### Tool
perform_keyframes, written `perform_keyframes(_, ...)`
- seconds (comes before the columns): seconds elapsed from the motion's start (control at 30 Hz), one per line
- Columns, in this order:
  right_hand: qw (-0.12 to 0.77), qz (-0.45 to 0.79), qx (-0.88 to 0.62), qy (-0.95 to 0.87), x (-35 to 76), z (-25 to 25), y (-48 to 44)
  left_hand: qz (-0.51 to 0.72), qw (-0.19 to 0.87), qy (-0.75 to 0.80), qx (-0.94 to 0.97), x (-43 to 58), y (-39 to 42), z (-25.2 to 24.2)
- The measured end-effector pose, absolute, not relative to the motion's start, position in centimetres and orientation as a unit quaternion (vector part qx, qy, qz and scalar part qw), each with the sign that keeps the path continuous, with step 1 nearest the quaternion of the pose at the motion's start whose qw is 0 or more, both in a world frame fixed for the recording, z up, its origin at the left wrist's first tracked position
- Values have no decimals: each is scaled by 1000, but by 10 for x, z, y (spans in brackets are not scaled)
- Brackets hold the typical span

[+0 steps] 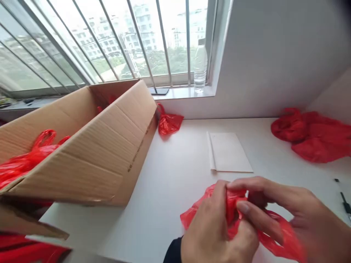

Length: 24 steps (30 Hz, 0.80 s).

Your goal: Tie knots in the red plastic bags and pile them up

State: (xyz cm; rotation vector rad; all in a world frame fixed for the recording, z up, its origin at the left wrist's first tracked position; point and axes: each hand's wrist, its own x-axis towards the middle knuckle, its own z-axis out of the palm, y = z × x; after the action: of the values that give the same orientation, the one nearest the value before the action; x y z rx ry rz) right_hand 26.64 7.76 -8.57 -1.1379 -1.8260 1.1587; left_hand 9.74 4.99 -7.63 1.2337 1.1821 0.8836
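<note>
A thin red plastic bag (192,215) is bunched up between my two hands, low and right of centre. My left hand (216,230) is closed round its gathered middle, with part of the bag spreading out behind the fingers. Thumb and fingers of my right hand (279,208) pinch the bag close to the left fingertips. From there a red loop hangs under my right hand. Part of what lies between the fingers is hidden.
An open cardboard box (109,146) with red bags (30,157) stands left. A small red bag (170,124) lies beside it. Further right are a pale notepad (231,151) and a red heap (315,135). A bottle (200,65) stands on the windowsill (181,92).
</note>
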Motion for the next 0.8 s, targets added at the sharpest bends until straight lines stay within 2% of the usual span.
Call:
perform_keyframes(0.07, 315, 489, -426, -693, 272, -70, 81, 358, 585, 468, 557, 92, 51, -78)
perform_keyframes(0.17, 324, 523, -440, -654, 269, -65, 88, 374, 607, 443, 543, 82, 54, -80)
perform_keyframes(0.33, 371, 561, -490, -555, 271, -62, 85, 437, 691, 404, 410, 72, 67, -87)
perform_keyframes(0.43, 382, 582, -521, -495, 277, -54, 80, 464, 699, 422, 344, 71, 72, -90)
perform_keyframes(0.63, 310, 616, -423, -588, 273, -51, 79, 433, 638, 440, 460, 80, 58, -92)
perform_keyframes(0.8, 297, 500, -376, -721, 263, -49, 71, 390, 598, 434, 550, 90, 63, -90)
